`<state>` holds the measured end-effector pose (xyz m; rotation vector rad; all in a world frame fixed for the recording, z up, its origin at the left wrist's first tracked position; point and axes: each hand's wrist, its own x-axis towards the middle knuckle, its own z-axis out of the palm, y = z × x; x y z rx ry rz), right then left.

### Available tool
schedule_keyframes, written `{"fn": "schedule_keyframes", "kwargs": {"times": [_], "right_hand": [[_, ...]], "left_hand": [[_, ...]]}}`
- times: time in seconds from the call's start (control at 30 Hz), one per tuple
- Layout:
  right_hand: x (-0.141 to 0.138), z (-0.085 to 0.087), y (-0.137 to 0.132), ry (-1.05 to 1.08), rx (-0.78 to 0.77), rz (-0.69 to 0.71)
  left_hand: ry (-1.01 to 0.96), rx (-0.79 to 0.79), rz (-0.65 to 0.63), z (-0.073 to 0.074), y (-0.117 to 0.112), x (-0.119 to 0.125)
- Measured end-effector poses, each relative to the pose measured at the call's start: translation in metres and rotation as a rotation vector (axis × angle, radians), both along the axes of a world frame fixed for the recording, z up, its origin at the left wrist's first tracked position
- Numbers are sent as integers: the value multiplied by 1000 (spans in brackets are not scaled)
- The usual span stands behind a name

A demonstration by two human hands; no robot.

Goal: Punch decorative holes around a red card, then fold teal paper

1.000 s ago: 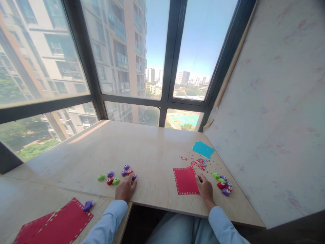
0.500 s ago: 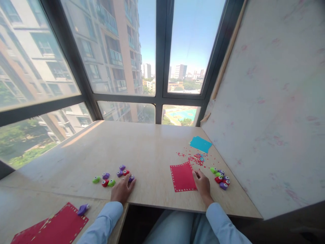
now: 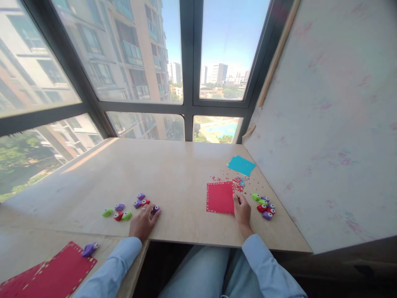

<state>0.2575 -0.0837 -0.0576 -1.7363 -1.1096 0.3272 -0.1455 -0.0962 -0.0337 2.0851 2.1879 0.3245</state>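
Note:
My left hand [image 3: 144,222] rests on the table with thumb and fingers closed around a purple craft punch [image 3: 155,209]. Just beyond its knuckles sit a red punch [image 3: 145,202] and two purple ones, one of them the purple punch [image 3: 140,196] at the back. On the right, my right hand [image 3: 242,210] pinches the right edge of a red paper square [image 3: 219,198], which lies almost flat. Small holes run along the borders of the square that I can see; my fingers cover part of its right edge.
More punches stand left, including a green punch [image 3: 107,212], and several cluster right around a red punch [image 3: 261,208]. Red confetti [image 3: 238,183] lies behind the square, near blue paper [image 3: 241,165]. Punched red sheets [image 3: 52,273] and a purple punch [image 3: 89,249] lie front left.
The view has shifted slightly. The red paper square has turned a little clockwise in my right hand, so its left edge is now nearly upright in view. My left hand stays at the purple punch.

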Motion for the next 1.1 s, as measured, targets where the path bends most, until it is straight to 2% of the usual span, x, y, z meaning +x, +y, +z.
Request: {"fn": "schedule_keyframes", "kwargs": {"times": [0.1,0.2,0.33,0.47,0.63,0.87,1.1], "right_hand": [[-2,1,7,28,47,4],[-4,2,14,95,95,23],[-1,-2,25,260,119,149],[8,-8,35,378,86,248],[13,-8,45,356,9,301],[-2,-11,52,103,-8,122],[2,-9,47,207,11,185]], "left_hand": [[-98,67,-129,-5,11,17],[-223,92,-249,-9,27,48],[-401,64,-401,-11,48,92],[-451,33,-461,-12,66,118],[-449,25,-394,-10,86,126],[-435,43,-418,-11,99,131],[-416,50,-456,-8,98,132]]}}
